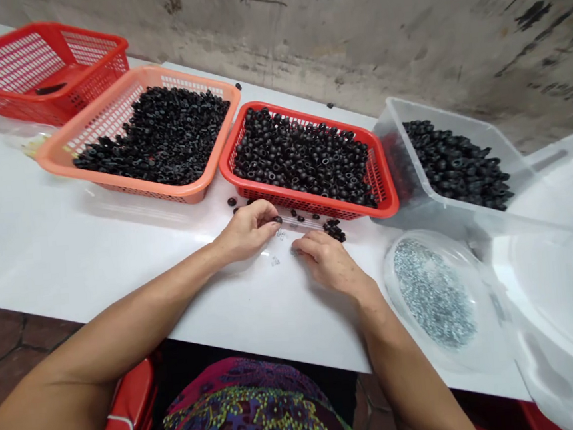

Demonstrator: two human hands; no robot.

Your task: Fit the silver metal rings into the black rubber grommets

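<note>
My left hand (pixel 248 230) pinches a small black rubber grommet (pixel 277 220) between its fingertips, just in front of the red basket's near rim. My right hand (pixel 327 263) rests on the white table (pixel 119 256), its fingers closed together and pointing left. Nothing shows in those fingers. A small heap of loose black grommets (pixel 335 231) lies just beyond it. Several more are scattered near my left hand. A thin clear plastic strip (pixel 298 222) lies between the hands. The red basket (pixel 277 112) holds many grommets, and so does the orange basket (pixel 184 192) to its left.
A clear plastic tub (pixel 459 126) of black grommets stands to the right. A round clear dish (pixel 390 279) holds small silver pieces. A nearly bare red basket (pixel 34 29) sits back left. A concrete wall (pixel 351 35) rises behind the table.
</note>
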